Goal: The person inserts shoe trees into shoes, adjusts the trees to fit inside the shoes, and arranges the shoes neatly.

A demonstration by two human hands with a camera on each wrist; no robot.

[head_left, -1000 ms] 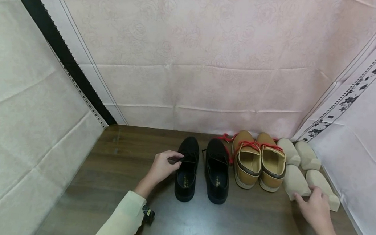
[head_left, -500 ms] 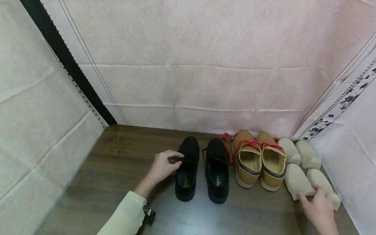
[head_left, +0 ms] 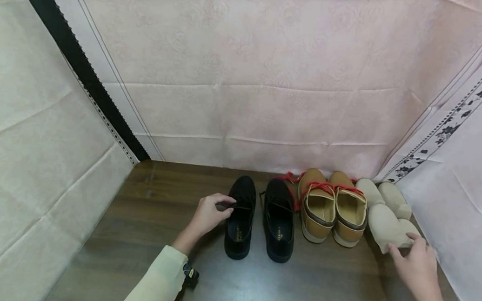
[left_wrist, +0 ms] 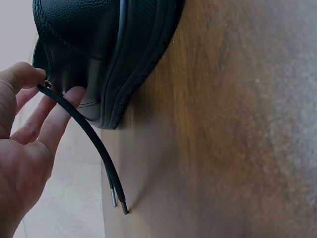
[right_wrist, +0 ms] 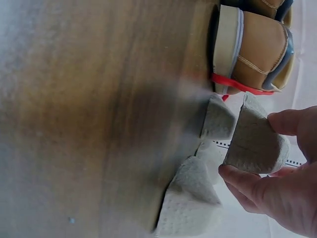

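My left hand is at the side of the left black shoe. In the left wrist view it pinches a black shoelace, whose tipped ends hang down beside the shoe. My right hand holds a beige moulded shoe insert between thumb and fingers. That insert is raised off the floor in the right wrist view and partly overlaps another insert in the head view. Two more inserts lie behind. A second black shoe stands right of the first.
Tan shoes with red laces stand between the black pair and the inserts. Everything rests on a brown wood-look floor. Pale patterned cloth walls enclose the back and both sides.
My right hand has lifted one front insert off the floor, moving it slightly up and right in the head view. The left hand stays at the black shoe.
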